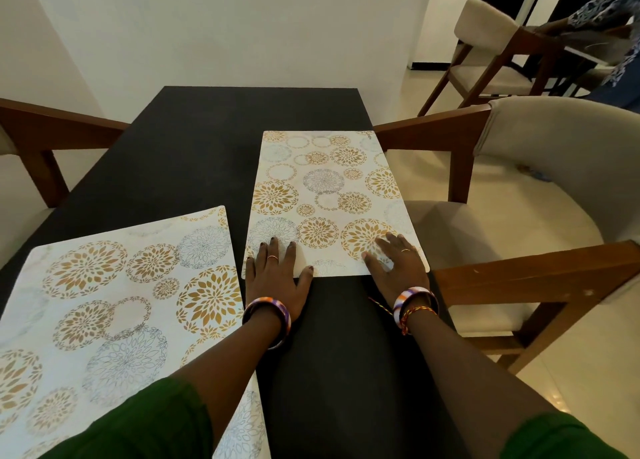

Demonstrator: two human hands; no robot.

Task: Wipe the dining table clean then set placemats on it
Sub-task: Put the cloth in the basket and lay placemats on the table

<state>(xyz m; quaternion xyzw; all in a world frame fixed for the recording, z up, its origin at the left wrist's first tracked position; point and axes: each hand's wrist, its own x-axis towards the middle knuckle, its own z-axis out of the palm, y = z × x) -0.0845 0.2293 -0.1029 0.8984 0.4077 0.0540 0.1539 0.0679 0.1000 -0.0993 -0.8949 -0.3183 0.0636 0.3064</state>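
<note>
Placemat stage under way: two mats down, second one being squared up.

Bench [194, 140] looks wiped, no cloth in view; near mat [104, 302] lies at 8 o'clock, far mat [318, 199] at 1 o'clock along the right edge, its right corners at or just over the bench edge. Likely left: more mats for the far end, bare at 12. Left hand [277, 275] grip flat, fingers spread, pressing the far mat's near-left corner; right hand [398, 264] grip flat and spread too, pressing the near-right corner. Neither pinches anything. Chairs at 9 and 3.
</note>
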